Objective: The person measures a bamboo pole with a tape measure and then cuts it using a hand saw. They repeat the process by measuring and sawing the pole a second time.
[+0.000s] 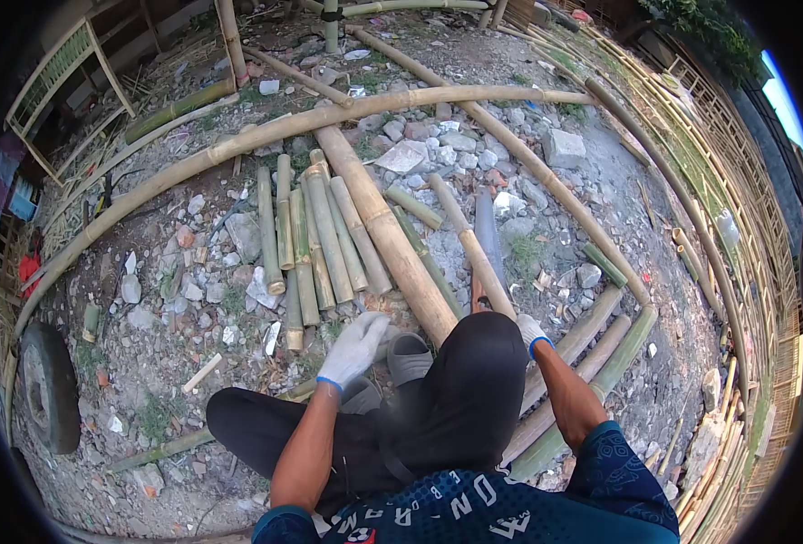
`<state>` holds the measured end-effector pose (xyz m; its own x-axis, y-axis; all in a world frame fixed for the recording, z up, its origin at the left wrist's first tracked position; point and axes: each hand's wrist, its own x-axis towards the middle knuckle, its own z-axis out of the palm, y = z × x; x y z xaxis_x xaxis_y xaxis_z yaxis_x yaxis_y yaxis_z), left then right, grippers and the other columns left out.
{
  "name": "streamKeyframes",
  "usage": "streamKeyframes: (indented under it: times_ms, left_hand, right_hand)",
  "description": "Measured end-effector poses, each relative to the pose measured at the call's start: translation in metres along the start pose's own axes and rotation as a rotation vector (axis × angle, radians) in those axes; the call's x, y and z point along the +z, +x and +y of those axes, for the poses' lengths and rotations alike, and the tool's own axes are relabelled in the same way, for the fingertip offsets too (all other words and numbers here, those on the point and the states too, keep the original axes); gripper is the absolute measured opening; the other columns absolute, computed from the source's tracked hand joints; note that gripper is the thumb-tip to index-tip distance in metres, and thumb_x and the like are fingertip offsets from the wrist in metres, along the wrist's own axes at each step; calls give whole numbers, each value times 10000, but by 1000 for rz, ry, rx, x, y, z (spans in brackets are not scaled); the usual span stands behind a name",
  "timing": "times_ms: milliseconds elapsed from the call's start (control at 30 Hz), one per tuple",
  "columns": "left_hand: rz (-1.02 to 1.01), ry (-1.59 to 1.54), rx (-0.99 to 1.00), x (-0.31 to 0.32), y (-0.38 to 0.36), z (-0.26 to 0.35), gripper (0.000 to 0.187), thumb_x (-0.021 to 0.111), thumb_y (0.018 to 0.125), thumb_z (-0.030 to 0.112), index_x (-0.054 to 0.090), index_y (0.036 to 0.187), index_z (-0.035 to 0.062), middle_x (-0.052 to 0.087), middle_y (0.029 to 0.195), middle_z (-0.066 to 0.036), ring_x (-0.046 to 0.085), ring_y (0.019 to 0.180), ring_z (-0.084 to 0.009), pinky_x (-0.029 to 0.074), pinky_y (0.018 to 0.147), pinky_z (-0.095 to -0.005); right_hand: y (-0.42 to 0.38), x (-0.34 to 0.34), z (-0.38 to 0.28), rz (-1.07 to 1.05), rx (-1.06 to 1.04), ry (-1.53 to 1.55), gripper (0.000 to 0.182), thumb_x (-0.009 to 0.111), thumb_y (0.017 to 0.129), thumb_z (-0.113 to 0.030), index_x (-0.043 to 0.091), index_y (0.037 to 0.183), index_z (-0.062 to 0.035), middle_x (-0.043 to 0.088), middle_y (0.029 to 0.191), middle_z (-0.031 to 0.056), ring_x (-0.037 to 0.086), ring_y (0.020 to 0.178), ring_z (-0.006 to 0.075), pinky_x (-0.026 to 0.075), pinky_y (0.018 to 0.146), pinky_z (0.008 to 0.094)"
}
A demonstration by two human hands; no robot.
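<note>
My left hand (354, 346), in a white glove, reaches past my bent leg with its fingers out, above a thin bamboo length (179, 444) on the ground. Nothing shows in its grasp. A thick bamboo pole (388, 231) runs from the long crosspole down to my knee. My right hand (533, 334), gloved too, is at the near end of a thinner bamboo pole (472, 240) and seems closed around it; my knee covers part of its fingers. A saw (488, 236) lies just right of that pole, its handle partly hidden. Several cut bamboo pieces (315, 236) lie side by side at left.
A long bamboo crosspole (238, 140) arches over the rubble ground. An old tire (48, 388) stands at left. More bamboo lengths (592, 354) lie by my right arm, and a concrete block (565, 148) sits farther off. Bundled bamboo strips (737, 453) line the right edge.
</note>
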<state>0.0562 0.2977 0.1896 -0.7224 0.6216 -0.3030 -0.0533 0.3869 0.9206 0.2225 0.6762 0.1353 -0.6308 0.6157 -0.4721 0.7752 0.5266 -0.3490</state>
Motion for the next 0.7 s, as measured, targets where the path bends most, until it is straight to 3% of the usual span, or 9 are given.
streamKeyframes:
  times_ms: [33, 67, 133, 267, 333, 467, 567, 700]
  left_hand:
    - [9, -60, -38, 5, -8, 0, 494, 516, 1104, 374, 612, 1344, -46, 709, 1157, -127, 685, 1031, -202, 524, 955, -350]
    - [5, -100, -79, 3, -17, -1, 496, 525, 1098, 383, 624, 1328, -45, 707, 1135, -127, 676, 1020, -211, 517, 949, -358]
    - [11, -158, -101, -10, -12, 19, 508, 523, 1095, 403, 633, 1316, -41, 712, 1136, -139, 669, 1048, -214, 508, 947, -358]
    - [91, -183, -59, -21, 20, -21, 559, 503, 1099, 447, 622, 1363, -31, 716, 1196, -161, 681, 1069, -206, 524, 921, -354]
    - [123, -317, -88, -27, 35, 0, 578, 489, 1106, 480, 599, 1380, -17, 707, 1223, -147, 687, 1087, -213, 532, 959, -361]
    - [131, -380, -45, -47, 87, 28, 731, 471, 1081, 603, 537, 1465, -16, 663, 1347, -177, 676, 1192, -270, 518, 1040, -405]
    - [182, -436, -7, -64, 114, 70, 839, 486, 1047, 658, 461, 1539, -21, 609, 1449, -227, 624, 1306, -335, 496, 1090, -438]
    - [197, -531, 36, -94, 147, 110, 848, 501, 1039, 663, 427, 1577, 12, 574, 1497, -224, 601, 1340, -337, 476, 1116, -456]
  right_hand:
    - [-7, -2, 6, -103, -2, 5, 632, 791, 855, -498, 735, 1048, 101, 768, 952, 242, 759, 912, 333, 583, 802, 423]
    - [-1, 6, 17, -228, -85, 97, 566, 737, 928, -415, 700, 1149, 105, 774, 991, 204, 756, 900, 308, 584, 789, 403]
    - [-19, 2, 19, -345, -59, 389, 493, 737, 921, -350, 671, 1162, 75, 742, 942, 177, 729, 836, 287, 579, 743, 398]
    - [-62, -12, 21, -607, 47, 983, 388, 737, 905, -220, 614, 1189, 14, 679, 846, 123, 675, 708, 244, 567, 651, 389]
    - [-82, -20, 22, -729, 85, 1171, 367, 737, 897, -155, 586, 1203, -17, 647, 797, 95, 649, 644, 223, 562, 605, 385]
    - [-112, -29, 12, -977, 196, 1382, 425, 801, 834, -138, 574, 1186, -69, 569, 715, 64, 536, 537, 210, 441, 486, 369]
    - [-113, -37, 7, -1173, 102, 1384, 450, 809, 822, -154, 570, 1193, -67, 570, 712, 73, 541, 539, 217, 458, 496, 390]
    - [-119, -46, -3, -1180, 83, 1340, 547, 814, 798, -142, 555, 1272, -58, 566, 698, 104, 538, 531, 231, 450, 495, 409]
